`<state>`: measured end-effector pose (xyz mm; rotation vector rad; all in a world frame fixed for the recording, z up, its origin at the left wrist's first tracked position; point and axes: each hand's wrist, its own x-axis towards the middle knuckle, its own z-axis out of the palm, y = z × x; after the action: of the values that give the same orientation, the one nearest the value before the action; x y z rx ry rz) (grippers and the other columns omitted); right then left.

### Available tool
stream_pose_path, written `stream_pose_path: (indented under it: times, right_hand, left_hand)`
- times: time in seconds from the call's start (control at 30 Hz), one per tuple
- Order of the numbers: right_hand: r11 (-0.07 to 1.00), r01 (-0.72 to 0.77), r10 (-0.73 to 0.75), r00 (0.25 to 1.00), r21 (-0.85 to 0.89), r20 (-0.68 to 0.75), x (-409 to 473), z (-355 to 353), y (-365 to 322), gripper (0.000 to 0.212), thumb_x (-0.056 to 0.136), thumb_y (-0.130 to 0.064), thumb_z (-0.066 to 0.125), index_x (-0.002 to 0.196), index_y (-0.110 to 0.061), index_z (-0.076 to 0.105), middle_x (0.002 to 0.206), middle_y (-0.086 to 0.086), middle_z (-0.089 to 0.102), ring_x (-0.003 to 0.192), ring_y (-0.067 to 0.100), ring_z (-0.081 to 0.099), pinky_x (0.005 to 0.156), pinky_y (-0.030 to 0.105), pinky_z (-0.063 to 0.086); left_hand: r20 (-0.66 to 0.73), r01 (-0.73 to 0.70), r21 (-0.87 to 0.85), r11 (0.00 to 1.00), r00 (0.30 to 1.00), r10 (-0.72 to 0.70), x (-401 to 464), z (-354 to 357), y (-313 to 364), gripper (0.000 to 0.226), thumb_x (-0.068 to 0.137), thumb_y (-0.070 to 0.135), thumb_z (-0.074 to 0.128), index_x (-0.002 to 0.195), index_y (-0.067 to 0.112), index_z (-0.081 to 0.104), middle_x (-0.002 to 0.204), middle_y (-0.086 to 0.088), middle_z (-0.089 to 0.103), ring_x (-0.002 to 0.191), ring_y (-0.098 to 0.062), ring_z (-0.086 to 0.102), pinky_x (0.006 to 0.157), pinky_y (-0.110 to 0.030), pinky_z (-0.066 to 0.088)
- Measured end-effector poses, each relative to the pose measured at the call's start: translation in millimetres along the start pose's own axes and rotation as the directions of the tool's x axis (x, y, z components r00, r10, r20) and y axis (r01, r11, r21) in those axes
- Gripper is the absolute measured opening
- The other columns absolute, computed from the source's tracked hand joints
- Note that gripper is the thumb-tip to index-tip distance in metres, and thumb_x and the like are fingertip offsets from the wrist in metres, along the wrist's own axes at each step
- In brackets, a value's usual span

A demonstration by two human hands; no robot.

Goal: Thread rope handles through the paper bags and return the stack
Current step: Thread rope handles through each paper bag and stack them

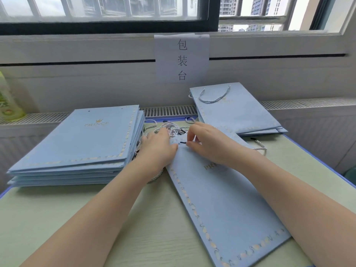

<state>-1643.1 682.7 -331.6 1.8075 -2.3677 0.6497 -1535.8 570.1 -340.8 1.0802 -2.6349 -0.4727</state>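
Note:
A flat light-blue paper bag [227,205] lies on the table in front of me, its top edge pointing away. My right hand [208,145] pinches the dark tip of a rope handle [183,143] right at a punched hole near the bag's top. My left hand [158,149] rests on the bag's top left corner, thumb beside the hole. The rope's other end [260,146] trails on the table to the right of my right wrist. A pile of loose white-blue ropes [171,128] lies just beyond my hands.
A tall stack of bags without handles [81,143] stands at the left. A smaller stack with rope handles [237,110] sits at the back right. A paper sign [182,58] hangs on the wall below the window. A green bottle [7,101] stands far left.

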Motion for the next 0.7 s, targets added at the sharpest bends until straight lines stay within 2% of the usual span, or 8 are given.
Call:
stream_pose_path:
  times: [0.1, 0.2, 0.33, 0.4, 0.53, 0.6, 0.7]
  right_hand:
    - [0.998, 0.012, -0.009, 0.999, 0.057, -0.047, 0, -1, 0, 0.002, 0.094, -0.012, 0.048, 0.093, -0.010, 0.049, 0.090, 0.002, 0.054, 0.082, 0.020, 0.047, 0.071, 0.029, 0.036]
    - [0.996, 0.040, -0.031, 0.993, 0.078, -0.113, 1, -1, 0, 0.014, 0.094, -0.008, 0.048, 0.105, -0.007, 0.057, 0.087, 0.003, 0.059, 0.076, 0.017, 0.047, 0.066, 0.027, 0.033]
    - [0.989, 0.105, -0.079, 0.968, 0.100, -0.237, 2, -7, -1, 0.010, 0.089, -0.006, 0.057, 0.095, -0.004, 0.065, 0.084, 0.007, 0.067, 0.075, 0.015, 0.054, 0.068, 0.024, 0.040]
    - [0.989, 0.117, -0.088, 0.958, 0.091, -0.273, 3, -9, -3, 0.008, 0.087, -0.006, 0.059, 0.091, -0.003, 0.066, 0.087, 0.008, 0.067, 0.077, 0.017, 0.057, 0.072, 0.026, 0.044]
    - [0.988, 0.149, -0.127, 0.942, 0.050, -0.309, 3, -9, -7, 0.007, 0.085, -0.002, 0.057, 0.087, -0.002, 0.064, 0.086, 0.008, 0.063, 0.074, 0.018, 0.054, 0.069, 0.028, 0.044]
    - [0.982, 0.189, -0.187, 0.925, -0.025, -0.331, 3, -8, -11, 0.007, 0.083, 0.000, 0.055, 0.082, -0.001, 0.061, 0.082, 0.009, 0.060, 0.068, 0.023, 0.053, 0.061, 0.031, 0.044]
    - [0.970, 0.211, -0.242, 0.903, -0.123, -0.356, 3, -9, -18, 0.006, 0.079, 0.003, 0.053, 0.076, -0.002, 0.057, 0.075, 0.010, 0.056, 0.056, 0.023, 0.044, 0.051, 0.029, 0.038]
  left_hand:
    - [-0.091, -0.042, -0.047, 0.998, 0.995, 0.038, 2, 0, 3, 0.032, 0.091, 0.033, 0.055, 0.110, 0.008, 0.046, 0.121, -0.013, 0.048, 0.118, -0.032, 0.037, 0.094, -0.036, 0.029]
    - [-0.218, -0.112, -0.158, 0.981, 0.973, 0.076, -3, -6, 5, 0.020, 0.088, 0.027, 0.059, 0.096, 0.014, 0.045, 0.104, -0.004, 0.045, 0.110, -0.027, 0.035, 0.087, -0.033, 0.029]
    - [-0.338, -0.181, -0.241, 0.953, 0.936, 0.092, -5, -11, 5, 0.016, 0.086, 0.023, 0.060, 0.086, 0.017, 0.045, 0.095, 0.001, 0.046, 0.096, -0.018, 0.031, 0.080, -0.032, 0.032]
    - [-0.341, -0.213, -0.357, 0.910, 0.936, 0.085, -4, -12, 6, 0.014, 0.085, 0.019, 0.061, 0.084, 0.016, 0.048, 0.094, -0.002, 0.049, 0.095, -0.019, 0.037, 0.077, -0.030, 0.033]
    - [-0.237, -0.163, -0.667, 0.727, 0.971, 0.000, -5, -18, 7, 0.010, 0.088, 0.011, 0.058, 0.079, 0.013, 0.054, 0.082, 0.000, 0.053, 0.080, -0.016, 0.049, 0.064, -0.025, 0.037]
    - [-0.229, -0.160, -0.685, 0.711, 0.973, -0.001, -6, -21, 8, 0.010, 0.089, 0.009, 0.056, 0.079, 0.010, 0.057, 0.075, 0.004, 0.053, 0.075, -0.012, 0.049, 0.063, -0.022, 0.037]
    - [-0.292, -0.219, -0.648, 0.729, 0.956, 0.027, -7, -24, 9, 0.011, 0.088, 0.008, 0.056, 0.078, 0.010, 0.060, 0.071, 0.007, 0.054, 0.071, -0.007, 0.049, 0.061, -0.017, 0.036]
